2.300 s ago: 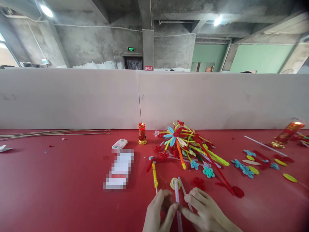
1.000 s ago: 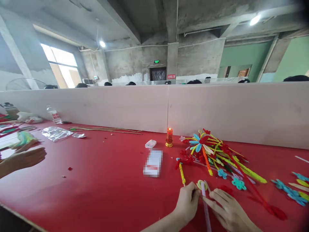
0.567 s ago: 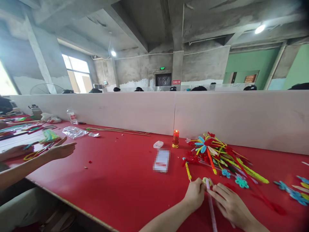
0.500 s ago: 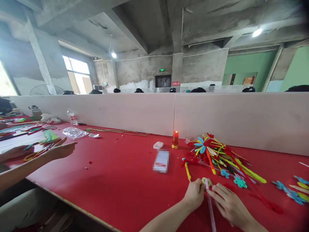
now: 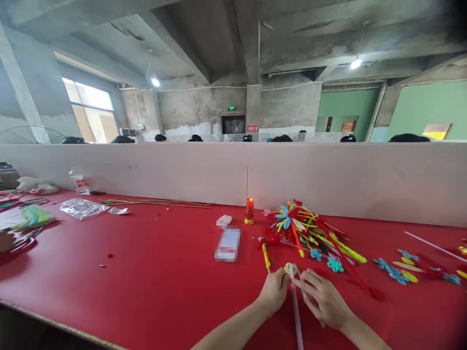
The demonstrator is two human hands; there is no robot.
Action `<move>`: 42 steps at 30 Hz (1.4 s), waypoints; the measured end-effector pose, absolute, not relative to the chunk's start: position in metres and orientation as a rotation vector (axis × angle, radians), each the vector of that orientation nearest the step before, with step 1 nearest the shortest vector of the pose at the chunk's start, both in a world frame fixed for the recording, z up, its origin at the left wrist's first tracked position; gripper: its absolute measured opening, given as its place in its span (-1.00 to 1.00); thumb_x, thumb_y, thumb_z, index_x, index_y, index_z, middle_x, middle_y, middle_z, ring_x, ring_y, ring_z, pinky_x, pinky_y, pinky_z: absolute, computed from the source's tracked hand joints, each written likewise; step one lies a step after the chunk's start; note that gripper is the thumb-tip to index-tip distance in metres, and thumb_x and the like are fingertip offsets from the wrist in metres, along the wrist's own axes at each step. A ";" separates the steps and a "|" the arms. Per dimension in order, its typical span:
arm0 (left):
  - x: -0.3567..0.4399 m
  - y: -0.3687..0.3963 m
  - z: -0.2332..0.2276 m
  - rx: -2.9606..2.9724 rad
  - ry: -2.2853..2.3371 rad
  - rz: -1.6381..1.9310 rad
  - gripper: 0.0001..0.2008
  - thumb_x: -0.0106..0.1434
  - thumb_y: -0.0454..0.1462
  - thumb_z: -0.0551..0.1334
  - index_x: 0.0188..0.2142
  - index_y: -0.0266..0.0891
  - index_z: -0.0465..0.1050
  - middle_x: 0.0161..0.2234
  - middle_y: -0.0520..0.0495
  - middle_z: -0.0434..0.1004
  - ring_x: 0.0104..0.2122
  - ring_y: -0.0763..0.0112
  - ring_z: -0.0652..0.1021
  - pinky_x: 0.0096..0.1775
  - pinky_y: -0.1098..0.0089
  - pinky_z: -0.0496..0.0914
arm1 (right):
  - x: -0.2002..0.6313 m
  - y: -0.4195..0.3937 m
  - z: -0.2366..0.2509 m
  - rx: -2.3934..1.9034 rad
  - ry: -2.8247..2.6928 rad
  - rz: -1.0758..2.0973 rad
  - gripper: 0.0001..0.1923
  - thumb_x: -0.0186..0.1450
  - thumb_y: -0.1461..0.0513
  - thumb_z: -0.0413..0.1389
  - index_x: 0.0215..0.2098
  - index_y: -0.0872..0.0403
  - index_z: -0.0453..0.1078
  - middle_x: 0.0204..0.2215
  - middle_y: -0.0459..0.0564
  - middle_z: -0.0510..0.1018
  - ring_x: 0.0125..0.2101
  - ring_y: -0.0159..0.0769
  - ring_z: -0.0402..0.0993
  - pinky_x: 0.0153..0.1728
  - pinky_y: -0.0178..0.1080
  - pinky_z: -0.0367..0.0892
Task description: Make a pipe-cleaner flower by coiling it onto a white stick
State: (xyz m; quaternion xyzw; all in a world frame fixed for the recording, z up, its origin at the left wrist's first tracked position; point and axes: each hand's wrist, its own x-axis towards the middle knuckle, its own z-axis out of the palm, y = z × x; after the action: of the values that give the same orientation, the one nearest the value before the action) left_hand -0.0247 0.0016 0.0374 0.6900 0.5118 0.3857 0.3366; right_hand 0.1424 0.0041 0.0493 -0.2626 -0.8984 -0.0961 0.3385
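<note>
Side by side above the red table, my left hand and my right hand are close together, both with closed fingers. Between their fingertips is a pale lilac pipe cleaner, whose long end hangs down toward me. A small pale yellow coil shows at its top, by my left fingertips. My right thumb and fingers pinch beside the lilac strip. A thin stick wrapped in yellow runs up from my left hand; whether that hand grips it is hidden.
Pipe-cleaner flowers and stems are heaped behind my hands, with blue and yellow pieces to the right. A lit red candle, white phone-like object, thin sticks, plastic bag and bottle lie around. A partition borders the table.
The view has turned to the right, so the scene sits further left. The neighbouring person's outstretched hand has left the view. My hands keep nearly the same hold.
</note>
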 end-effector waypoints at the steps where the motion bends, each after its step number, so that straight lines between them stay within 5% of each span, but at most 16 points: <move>1: -0.025 0.001 0.038 1.795 1.331 1.008 -0.75 0.27 -0.17 0.05 -0.42 -0.29 0.33 -0.52 0.10 0.33 -0.56 0.53 0.37 -0.46 0.42 0.30 | 0.145 0.011 0.050 -0.733 -2.306 -0.165 -0.71 0.23 0.34 -0.11 -0.20 0.05 0.40 -0.40 -0.01 0.48 -0.33 -0.30 0.42 -0.27 -0.25 0.38; 8: -0.028 -0.002 0.045 1.800 1.236 0.923 -0.66 0.23 -0.25 0.01 -0.66 -0.18 0.00 -0.69 0.18 0.03 -0.65 0.58 0.10 -0.58 0.47 0.00 | 0.166 0.085 0.044 -1.143 -1.942 -0.066 -0.76 0.29 0.23 -0.16 -0.26 0.12 0.32 -0.39 0.06 0.48 -0.47 -0.28 0.44 -0.45 -0.25 0.39; 13: -0.030 -0.002 0.048 1.785 1.187 0.865 -0.61 0.14 -0.19 0.10 -0.71 -0.20 -0.04 -0.70 0.19 -0.10 -0.63 0.59 0.02 -0.59 0.46 -0.10 | 0.160 0.114 0.030 -1.338 -1.859 -0.034 -0.76 0.26 0.14 -0.14 -0.29 0.10 0.28 -0.51 0.01 0.49 -0.54 -0.23 0.45 -0.53 -0.25 0.33; 25: -0.030 0.006 0.039 1.831 1.136 0.809 -0.66 0.12 -0.29 0.10 -0.70 -0.19 -0.02 -0.72 0.18 -0.03 -0.67 0.60 0.08 -0.64 0.51 -0.05 | 0.141 0.110 0.032 -1.502 -1.947 -0.026 -0.85 0.23 0.16 -0.13 -0.46 0.02 0.14 -0.54 -0.01 0.49 -0.53 -0.18 0.48 -0.61 -0.30 0.18; 32: -0.026 0.001 0.034 2.031 1.234 0.799 -0.73 0.10 -0.36 0.11 -0.67 -0.20 0.08 -0.69 0.14 0.10 -0.70 0.60 0.12 -0.65 0.51 -0.02 | 0.145 0.037 0.009 -1.549 -2.255 -0.066 -0.88 0.02 0.34 0.02 -0.46 0.01 0.20 -0.66 -0.12 0.46 -0.66 -0.24 0.44 -0.67 -0.36 0.08; 36: -0.025 -0.003 0.025 2.260 1.240 0.801 -0.95 0.06 -0.35 0.16 -0.50 -0.20 0.33 -0.61 0.07 0.27 -0.68 0.56 0.16 -0.63 0.48 -0.04 | 0.148 0.029 0.006 -1.580 -2.268 0.149 -0.79 0.00 0.42 -0.02 -0.43 0.02 0.23 -0.64 -0.13 0.47 -0.62 -0.31 0.44 -0.64 -0.40 0.10; 42: -0.025 -0.002 0.003 2.617 1.240 0.846 -0.86 0.10 -0.39 0.09 -0.38 -0.18 0.38 -0.52 0.01 0.38 -0.67 0.53 0.28 -0.64 0.47 -0.05 | 0.147 0.033 0.041 -1.556 -2.237 0.532 -0.80 0.06 0.41 -0.08 -0.44 0.02 0.28 -0.59 -0.15 0.46 -0.54 -0.36 0.42 -0.50 -0.41 0.19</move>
State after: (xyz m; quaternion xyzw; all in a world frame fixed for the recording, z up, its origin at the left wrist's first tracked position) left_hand -0.0247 -0.0015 0.0027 0.8657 0.4103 0.2799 0.0621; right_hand 0.1473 0.0328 0.0414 -0.5511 -0.7924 0.1883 0.1817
